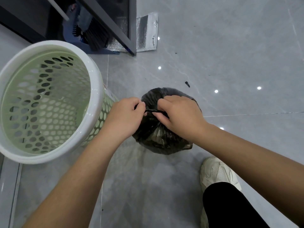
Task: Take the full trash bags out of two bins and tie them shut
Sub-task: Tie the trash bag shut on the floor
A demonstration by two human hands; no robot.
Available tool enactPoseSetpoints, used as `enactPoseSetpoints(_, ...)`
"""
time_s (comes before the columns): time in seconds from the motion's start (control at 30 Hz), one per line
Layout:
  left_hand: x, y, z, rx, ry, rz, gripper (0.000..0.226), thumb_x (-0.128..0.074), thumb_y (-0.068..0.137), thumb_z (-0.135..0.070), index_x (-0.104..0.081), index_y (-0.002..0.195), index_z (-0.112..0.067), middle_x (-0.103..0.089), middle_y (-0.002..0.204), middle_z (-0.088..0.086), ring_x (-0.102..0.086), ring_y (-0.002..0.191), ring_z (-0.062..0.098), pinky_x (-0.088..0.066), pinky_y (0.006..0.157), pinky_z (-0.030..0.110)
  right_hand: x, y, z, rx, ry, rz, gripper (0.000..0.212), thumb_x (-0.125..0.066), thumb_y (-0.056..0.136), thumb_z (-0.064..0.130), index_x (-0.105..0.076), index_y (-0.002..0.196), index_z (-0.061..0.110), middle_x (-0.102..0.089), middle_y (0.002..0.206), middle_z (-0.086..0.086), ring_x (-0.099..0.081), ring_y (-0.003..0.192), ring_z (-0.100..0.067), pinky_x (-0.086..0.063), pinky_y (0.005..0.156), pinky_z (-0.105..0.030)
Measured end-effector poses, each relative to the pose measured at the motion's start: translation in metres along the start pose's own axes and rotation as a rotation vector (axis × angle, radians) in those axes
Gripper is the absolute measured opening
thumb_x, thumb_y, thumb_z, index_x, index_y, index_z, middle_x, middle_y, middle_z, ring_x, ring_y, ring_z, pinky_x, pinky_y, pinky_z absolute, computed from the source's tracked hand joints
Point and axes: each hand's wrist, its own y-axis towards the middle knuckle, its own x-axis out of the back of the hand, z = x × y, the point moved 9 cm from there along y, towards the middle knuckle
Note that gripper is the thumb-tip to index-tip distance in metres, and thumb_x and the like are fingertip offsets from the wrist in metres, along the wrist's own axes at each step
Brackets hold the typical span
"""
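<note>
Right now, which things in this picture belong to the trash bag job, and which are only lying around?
Part of the job:
- black plastic trash bag on the floor
- left hand and right hand, both gripping the bag's twisted top
- pale green perforated plastic bin, emptied

Just lying about:
- dark-bristled broom
- silver foil sheet
- small black scrap
- white sneaker

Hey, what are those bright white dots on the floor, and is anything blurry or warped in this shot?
Head view: the dots look like ceiling lights mirrored in the glossy grey floor tiles; wide-angle bending bows the green bin and the forearms; the hands and black bag are sharp, with only a soft shadow beneath the bag.
</note>
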Motion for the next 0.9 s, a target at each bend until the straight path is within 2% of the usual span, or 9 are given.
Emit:
enactPoseSetpoints(0.1,-0.002,0.001,0.002,0.027,-0.010,0.036,0.033,-0.048,0.089,-0.022,-0.060,0.059,-0.014,-0.045,0.045,-0.004,-0.042,0.047,0.012,-0.031,0.049,0.029,-0.001,-0.002,0.000,-0.047,0.008,0.037,0.023,-0.048,0.090,0.039,-0.055,0.085,0.018,-0.059,0.070,0.004,-0.055,0.057,-0.020,-0.039,0.044,-0.032)
enactPoseSetpoints(0.23,-0.016,-0.003,0.001,0.019,-0.029,0.188,0.040,-0.051,0.091,-0.035,-0.068,0.062,-0.015,-0.036,0.033,-0.007,-0.035,0.034,0.006,-0.028,0.043,0.021,-0.002,-0.002,-0.004,-0.093,0.029,0.060,0.030,-0.040,0.090,0.040,-0.062,0.101,0.023,-0.066,0.088,0.005,-0.062,0.071,-0.023,-0.045,0.054,-0.034)
enactPoseSetpoints(0.33,-0.018,-0.005,0.005,0.054,-0.044,0.215,0.044,-0.052,0.091,-0.039,-0.064,0.059,-0.012,-0.032,0.030,-0.008,-0.033,0.030,0.006,-0.024,0.037,0.016,-0.005,-0.006,-0.007,-0.092,-0.010,0.053,0.020,-0.054,0.089,0.035,-0.064,0.087,0.018,-0.063,0.080,0.004,-0.061,0.070,-0.022,-0.044,0.052,-0.033)
enactPoseSetpoints(0.4,-0.015,-0.003,0.007,0.072,-0.041,0.177,0.042,-0.052,0.091,-0.037,-0.056,0.058,-0.010,-0.033,0.032,-0.007,-0.034,0.031,0.006,-0.027,0.041,0.020,-0.001,-0.008,-0.007,-0.075,-0.027,-0.013,0.023,-0.063,0.084,0.036,-0.061,0.076,0.015,-0.058,0.074,0.002,-0.056,0.068,-0.021,-0.037,0.053,-0.028)
enactPoseSetpoints(0.47,-0.012,-0.001,0.008,0.099,-0.053,0.138,0.039,-0.051,0.091,-0.033,-0.050,0.060,-0.010,-0.034,0.038,-0.005,-0.034,0.033,0.007,-0.028,0.046,0.027,0.002,-0.008,-0.007,-0.053,0.008,-0.044,0.026,-0.066,0.082,0.038,-0.059,0.075,0.014,-0.055,0.081,-0.001,-0.051,0.076,-0.021,-0.033,0.065,-0.029)
enactPoseSetpoints(0.6,-0.017,-0.004,0.016,0.231,-0.307,0.154,0.034,-0.049,0.093,-0.023,-0.049,0.061,-0.011,-0.050,0.044,-0.003,-0.048,0.040,0.013,-0.042,0.043,0.024,0.007,-0.002,-0.004,0.008,0.016,-0.053,0.024,-0.063,0.081,0.036,-0.056,0.075,0.014,-0.058,0.092,-0.002,-0.054,0.090,-0.024,-0.034,0.083,-0.033)
enactPoseSetpoints(0.67,-0.017,-0.003,0.019,0.235,-0.346,0.148,0.036,-0.049,0.093,-0.024,-0.045,0.059,-0.015,-0.041,0.037,-0.009,-0.038,0.034,0.012,-0.033,0.040,0.024,0.008,0.001,-0.003,0.004,-0.015,-0.062,0.024,-0.067,0.080,0.033,-0.054,0.075,0.014,-0.056,0.081,-0.001,-0.055,0.078,-0.024,-0.033,0.080,-0.031)
enactPoseSetpoints(0.73,-0.012,-0.001,0.018,0.178,-0.239,0.111,0.038,-0.051,0.093,-0.030,-0.046,0.057,-0.017,-0.038,0.040,-0.010,-0.034,0.039,0.011,-0.026,0.046,0.028,0.009,0.003,-0.002,-0.010,-0.066,-0.064,0.024,-0.067,0.079,0.032,-0.051,0.074,0.015,-0.052,0.071,0.001,-0.053,0.067,-0.023,-0.034,0.072,-0.033)
enactPoseSetpoints(0.9,-0.009,-0.003,0.015,0.107,-0.116,0.110,0.040,-0.050,0.094,-0.037,-0.054,0.060,-0.017,-0.037,0.038,-0.008,-0.035,0.035,0.005,-0.029,0.048,0.027,0.005,0.002,0.005,-0.035,-0.105,-0.010,0.015,-0.062,0.085,0.030,-0.057,0.085,0.015,-0.061,0.067,0.002,-0.052,0.049,-0.022,-0.040,0.046,-0.030)
